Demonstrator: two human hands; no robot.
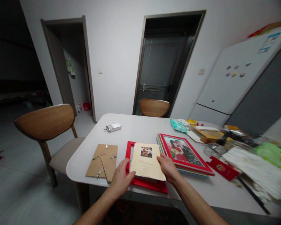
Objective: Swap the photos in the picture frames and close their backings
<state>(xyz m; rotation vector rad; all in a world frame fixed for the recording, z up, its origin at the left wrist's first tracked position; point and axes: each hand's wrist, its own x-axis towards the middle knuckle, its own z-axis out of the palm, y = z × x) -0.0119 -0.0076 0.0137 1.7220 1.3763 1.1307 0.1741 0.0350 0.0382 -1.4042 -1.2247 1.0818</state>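
Both hands hold a cream sheet with a small photo on its upper part, over a red frame lying on the table. My left hand grips the sheet's lower left edge, thumb on top. My right hand has its right edge, with fingers closed on it. Left of the frame lies a brown backing board with metal clips and a folded-out stand. To the right sits a stack of frames, topped by a red-framed picture.
A small silver-white box lies at the table's back left. The right side holds a teal packet, a red envelope, white sheets and a black rod. Wooden chairs stand left and behind.
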